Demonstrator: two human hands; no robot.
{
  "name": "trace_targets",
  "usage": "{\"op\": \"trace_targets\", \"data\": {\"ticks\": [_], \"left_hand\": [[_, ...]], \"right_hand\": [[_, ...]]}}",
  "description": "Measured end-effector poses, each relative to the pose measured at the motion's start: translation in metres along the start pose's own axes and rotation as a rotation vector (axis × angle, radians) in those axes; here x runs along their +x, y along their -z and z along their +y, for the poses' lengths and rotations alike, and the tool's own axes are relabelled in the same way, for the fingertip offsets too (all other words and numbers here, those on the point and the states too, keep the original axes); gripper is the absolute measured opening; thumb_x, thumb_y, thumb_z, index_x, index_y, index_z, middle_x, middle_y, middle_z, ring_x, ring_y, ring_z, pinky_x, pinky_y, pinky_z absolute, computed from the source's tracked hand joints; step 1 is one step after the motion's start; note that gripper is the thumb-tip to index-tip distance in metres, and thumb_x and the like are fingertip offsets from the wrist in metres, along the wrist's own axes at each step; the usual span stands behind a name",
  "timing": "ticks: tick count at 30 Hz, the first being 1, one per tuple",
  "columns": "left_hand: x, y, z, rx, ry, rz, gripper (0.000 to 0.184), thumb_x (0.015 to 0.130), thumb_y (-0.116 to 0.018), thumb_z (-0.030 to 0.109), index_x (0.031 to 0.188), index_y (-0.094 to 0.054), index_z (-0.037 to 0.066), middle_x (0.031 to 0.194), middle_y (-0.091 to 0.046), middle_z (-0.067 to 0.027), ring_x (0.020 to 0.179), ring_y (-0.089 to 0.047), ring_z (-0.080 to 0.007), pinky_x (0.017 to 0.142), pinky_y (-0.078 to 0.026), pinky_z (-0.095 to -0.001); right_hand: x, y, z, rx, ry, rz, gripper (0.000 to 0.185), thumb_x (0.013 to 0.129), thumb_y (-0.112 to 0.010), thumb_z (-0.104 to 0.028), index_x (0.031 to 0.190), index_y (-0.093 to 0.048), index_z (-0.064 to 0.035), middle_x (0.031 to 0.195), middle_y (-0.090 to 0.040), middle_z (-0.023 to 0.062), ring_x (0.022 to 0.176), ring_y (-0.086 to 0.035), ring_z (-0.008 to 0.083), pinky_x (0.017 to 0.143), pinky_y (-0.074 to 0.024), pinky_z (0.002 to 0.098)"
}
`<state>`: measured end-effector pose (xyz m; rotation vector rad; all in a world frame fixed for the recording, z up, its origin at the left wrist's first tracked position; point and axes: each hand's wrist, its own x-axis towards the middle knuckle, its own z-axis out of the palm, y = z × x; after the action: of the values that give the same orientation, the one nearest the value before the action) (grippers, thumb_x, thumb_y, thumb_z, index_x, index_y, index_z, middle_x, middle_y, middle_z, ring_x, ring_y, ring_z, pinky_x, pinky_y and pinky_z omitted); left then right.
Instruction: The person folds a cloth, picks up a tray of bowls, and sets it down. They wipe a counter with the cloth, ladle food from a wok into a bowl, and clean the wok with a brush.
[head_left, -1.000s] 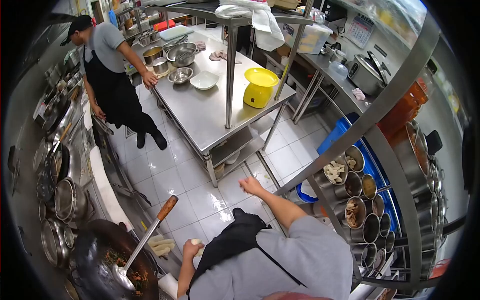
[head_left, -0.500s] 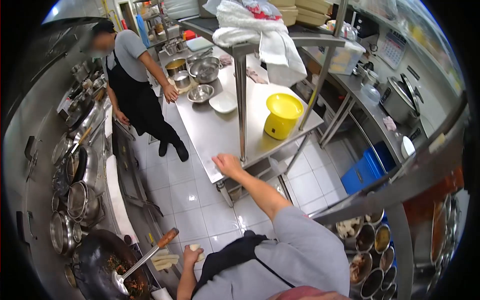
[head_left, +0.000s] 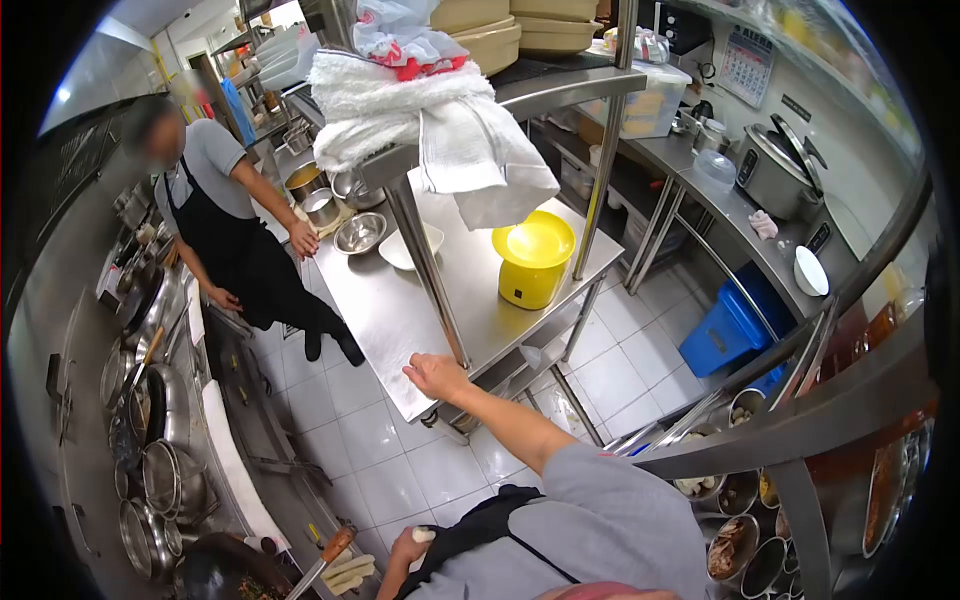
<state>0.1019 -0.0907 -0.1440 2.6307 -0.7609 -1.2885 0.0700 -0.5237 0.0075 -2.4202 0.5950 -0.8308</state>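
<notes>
Our right hand (head_left: 436,378) was over the near corner of the steel counter (head_left: 375,320), its grip curled into a loose fist; we could not tell whether it touched the top or had anything small inside. Our left hand (head_left: 408,548), low and close to our black apron (head_left: 480,520), had its grip closed around a pale item (head_left: 423,535), of which only one end showed past the fingers. Near that hand lay some pale folded strips (head_left: 350,573), beside the wooden handle (head_left: 338,544) of a utensil that slanted up from a dark wok (head_left: 235,570), partly cut off at the lower edge of our view. On the counter we saw a yellow scale (head_left: 530,285) with a round yellow dish (head_left: 538,240) on top, a white bowl (head_left: 412,250) partly behind a metal post (head_left: 425,255), and a steel bowl (head_left: 360,233) just beside the white one. White towels (head_left: 400,120) hung over the shelf above. Across from us, another person (head_left: 235,215) in a dark apron stood with one hand near the counter's edge.
</notes>
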Motion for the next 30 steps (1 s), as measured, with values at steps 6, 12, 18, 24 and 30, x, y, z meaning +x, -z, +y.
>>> {"op": "trace_targets", "data": {"ticks": [6,12,18,24,30], "left_hand": [[0.014,0.01,-0.028,0.198,0.215,-0.278,0.075,0.058,-0.085,0.046,0.114,-0.063,0.001,0.106,-0.069,-0.0233,0.105,-0.066,-0.0377,0.09,-0.053,-0.0438],[0.027,0.012,0.044,0.122,-0.063,0.05,0.068,0.058,-0.084,0.043,0.108,-0.064,0.002,0.101,-0.07,-0.0223,0.101,-0.067,-0.0376,0.087,-0.053,-0.044],[-0.012,0.014,0.154,0.01,-0.3,0.132,0.055,0.063,-0.079,0.041,0.1,-0.065,0.003,0.093,-0.07,-0.022,0.091,-0.068,-0.0398,0.083,-0.054,-0.0453],[-0.027,0.013,0.155,0.127,-0.322,0.093,0.054,0.067,-0.074,0.045,0.1,-0.065,0.004,0.094,-0.07,-0.023,0.092,-0.067,-0.0416,0.083,-0.053,-0.0466],[-0.078,0.026,0.093,-0.12,-0.174,0.061,0.049,0.063,-0.082,0.047,0.085,-0.07,0.005,0.079,-0.07,-0.0157,0.074,-0.066,-0.0309,0.069,-0.051,-0.0431]], "right_hand": [[-0.002,-0.001,-0.001,-0.036,-0.017,-0.067,0.032,0.096,-0.054,-0.037,0.089,-0.061,-0.0065,0.079,-0.067,0.0168,0.075,-0.065,0.0386,0.067,-0.0509,0.0495],[0.0,0.002,-0.002,-0.027,-0.016,-0.074,0.034,0.097,-0.053,-0.038,0.091,-0.063,-0.006,0.082,-0.068,0.017,0.078,-0.066,0.0391,0.07,-0.0513,0.0493],[-0.002,0.003,-0.001,0.016,0.005,-0.047,0.033,0.096,-0.054,-0.037,0.089,-0.063,-0.0063,0.082,-0.068,0.0154,0.077,-0.066,0.0374,0.069,-0.0516,0.0476],[-0.003,0.002,0.0,0.025,0.045,-0.009,0.03,0.094,-0.057,-0.035,0.087,-0.064,-0.0068,0.08,-0.068,0.0143,0.076,-0.066,0.0359,0.068,-0.0517,0.047],[-0.005,0.001,0.002,0.014,0.075,-0.027,0.028,0.094,-0.057,-0.034,0.087,-0.063,-0.0068,0.08,-0.068,0.0147,0.075,-0.066,0.0354,0.067,-0.0519,0.0471]]}}
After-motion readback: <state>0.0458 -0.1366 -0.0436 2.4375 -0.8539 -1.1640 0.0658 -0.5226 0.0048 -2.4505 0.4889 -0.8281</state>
